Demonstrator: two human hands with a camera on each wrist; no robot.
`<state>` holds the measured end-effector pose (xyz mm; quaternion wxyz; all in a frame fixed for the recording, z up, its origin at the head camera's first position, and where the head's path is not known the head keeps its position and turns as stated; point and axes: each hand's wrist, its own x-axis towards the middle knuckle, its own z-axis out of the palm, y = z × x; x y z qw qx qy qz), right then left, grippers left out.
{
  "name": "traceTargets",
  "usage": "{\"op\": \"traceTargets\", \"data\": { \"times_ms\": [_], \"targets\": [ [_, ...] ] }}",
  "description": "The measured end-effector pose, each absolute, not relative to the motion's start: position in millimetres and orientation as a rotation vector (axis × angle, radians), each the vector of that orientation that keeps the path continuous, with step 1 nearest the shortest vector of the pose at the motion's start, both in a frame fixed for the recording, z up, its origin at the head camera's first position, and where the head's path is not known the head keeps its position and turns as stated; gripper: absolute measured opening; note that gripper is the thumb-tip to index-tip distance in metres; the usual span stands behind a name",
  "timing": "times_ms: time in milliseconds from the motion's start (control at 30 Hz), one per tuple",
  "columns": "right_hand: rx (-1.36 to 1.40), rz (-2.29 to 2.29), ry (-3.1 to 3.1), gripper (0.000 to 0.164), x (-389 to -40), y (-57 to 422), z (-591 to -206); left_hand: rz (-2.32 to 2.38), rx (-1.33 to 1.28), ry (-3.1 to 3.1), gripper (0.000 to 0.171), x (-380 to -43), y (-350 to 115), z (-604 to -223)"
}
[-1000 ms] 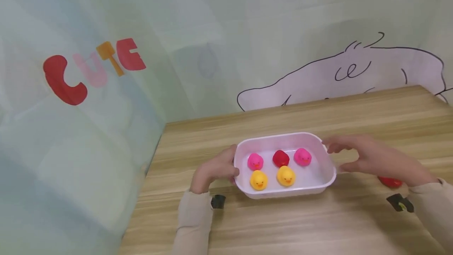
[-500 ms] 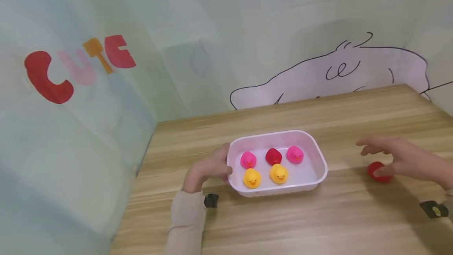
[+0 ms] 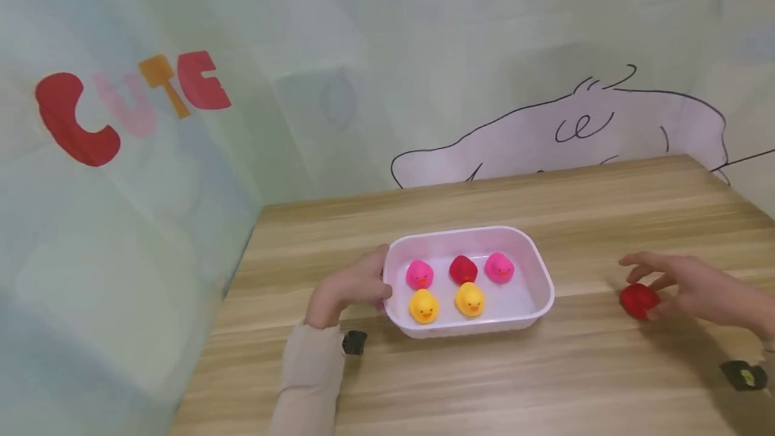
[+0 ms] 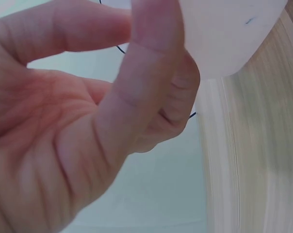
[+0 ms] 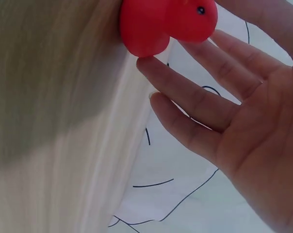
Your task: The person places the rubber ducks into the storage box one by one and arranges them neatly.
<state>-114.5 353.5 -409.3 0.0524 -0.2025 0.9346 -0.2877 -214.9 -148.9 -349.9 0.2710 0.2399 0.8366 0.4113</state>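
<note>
A pale pink-white plastic tub [image 3: 468,330] holds several rubber ducks: two pink ones, such as the left pink duck [image 3: 420,275], one red duck [image 3: 463,270] and two yellow ones, including a yellow duck [image 3: 424,306]. My left hand [image 3: 357,286] grips the tub's left end, thumb at the rim and other fingers outside. Right of the tub, another red rubber duck [image 5: 146,24] sits on the table. Around it my right hand [image 3: 696,291] reaches with spread, fairly straight fingers; in the right wrist view, a fingertip meets the duck's lower edge.
The wood-grain table [image 3: 484,389] meets a printed cloth backdrop [image 3: 339,106] at its back and left. A dark strap piece [image 3: 745,375] shows by the right wrist, another strap piece [image 3: 354,342] by the left.
My right hand has left the tub's right end and moved right to the loose red duck, which has shifted slightly. My left hand stays on the tub. The head view has turned slightly.
</note>
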Motion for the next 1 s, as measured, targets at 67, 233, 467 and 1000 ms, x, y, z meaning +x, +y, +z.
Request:
{"op": "traceTargets", "data": {
  "times_ms": [67, 233, 467, 1000],
  "targets": [
    [-0.606, -0.868, 2.838, 0.078, -114.5, 354.4, -409.9, 1.103, 0.655, 2.248, 0.065, -215.4, -148.0, -348.9],
    [-0.604, -0.852, 2.872, 0.075, -114.5, 355.8, -412.5, 1.106, 0.685, 2.22, 0.065, -215.5, -146.8, -347.7],
    [-0.668, -0.851, 2.914, 0.08, -117.8, 343.4, -404.9, 1.124, 0.687, 2.204, 0.066, -214.8, -149.2, -347.6],
    [-0.644, -0.745, 3.008, 0.079, -135.7, 285.2, -348.4, 1.108, 0.631, 2.24, 0.068, -212.7, -146.8, -345.3]
  ]
}}
